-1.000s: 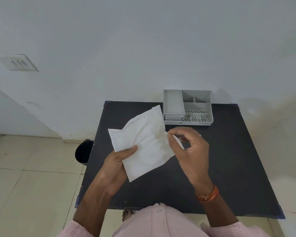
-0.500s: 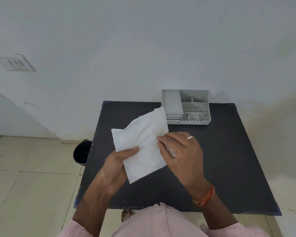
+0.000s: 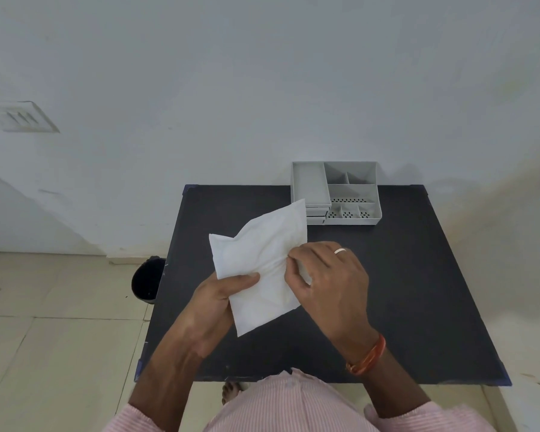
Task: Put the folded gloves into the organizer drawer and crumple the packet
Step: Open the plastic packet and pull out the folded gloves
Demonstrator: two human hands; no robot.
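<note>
Both hands — left hand (image 3: 214, 299) and right hand (image 3: 328, 277) — pinch the white packet (image 3: 259, 263) closed-fingered, in front of the organizer (image 3: 335, 194). Gloves not visible — drawer loading and crumpling apparently remain.

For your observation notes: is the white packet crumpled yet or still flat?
Still mostly flat: the packet is spread as a sheet between the left hand and right hand, only lightly wrinkled.
</note>
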